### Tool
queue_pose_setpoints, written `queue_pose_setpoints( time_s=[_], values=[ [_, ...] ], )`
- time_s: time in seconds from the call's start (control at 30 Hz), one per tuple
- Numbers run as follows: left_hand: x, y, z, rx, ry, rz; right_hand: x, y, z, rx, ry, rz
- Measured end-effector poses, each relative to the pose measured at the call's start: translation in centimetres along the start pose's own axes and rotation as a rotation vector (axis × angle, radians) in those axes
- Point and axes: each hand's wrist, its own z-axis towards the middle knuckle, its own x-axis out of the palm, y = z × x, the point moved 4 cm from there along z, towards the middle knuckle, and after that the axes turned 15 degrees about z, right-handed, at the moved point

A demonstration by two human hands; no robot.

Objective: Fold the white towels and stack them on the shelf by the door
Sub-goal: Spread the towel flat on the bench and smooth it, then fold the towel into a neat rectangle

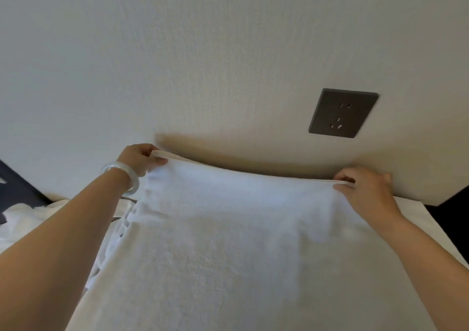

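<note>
From the head view, our left hand and right hand each pinch a far corner of the white towel, spread toward the wall. We judge folding barely begun; stacking remains, shelf unseen.

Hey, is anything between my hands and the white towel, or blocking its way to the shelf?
Nothing: the left hand and right hand each pinch a far corner of the white towel. The shelf and door are out of view, so that path cannot be judged.
</note>
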Motion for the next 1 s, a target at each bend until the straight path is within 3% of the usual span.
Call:
queue_pose_setpoints(
  time_s=[0.13,0.27,0.33,0.4,0.47,0.5,0.57,0.63,0.7,0.8,1.0],
  values=[
    [-1.6,2.5,-5.3,0.042,0.098,-0.245,-2.4,0.6,-5.1,-0.092,0.092,0.110],
    [-2.6,5.8,-12.6,0.135,0.236,-0.259,-4.8,1.9,-12.3,-0.215,0.289,0.170],
    [-2.5,7.7,-15.7,0.167,0.453,-0.096,-4.7,2.1,-15.7,-0.183,0.524,0.077],
    [-2.0,8.9,-17.7,0.186,0.653,0.245,-4.0,2.3,-18.7,0.022,0.875,-0.058],
    [-1.1,9.4,-18.3,0.175,0.606,0.535,-3.5,2.6,-20.0,0.170,1.045,-0.083],
    [-0.6,8.9,-18.4,0.147,0.480,0.612,-3.1,3.0,-20.0,0.204,1.002,-0.030],
    [0.7,7.0,-18.5,0.168,0.132,0.718,-2.2,3.7,-19.1,0.248,0.685,0.116],
    [3.2,4.7,-19.4,0.295,-0.084,0.656,-0.4,4.1,-18.6,0.175,0.409,0.162],
    [6.7,3.7,-20.1,0.313,-0.038,0.681,1.8,3.5,-18.9,0.174,0.395,-0.015],
    [11.4,5.1,-21.0,0.156,0.221,0.864,3.5,0.9,-20.3,0.391,0.497,-0.263],
    [12.9,6.0,-19.4,0.211,0.143,0.874,4.7,-0.7,-19.3,0.398,0.442,-0.330]
  ],
)
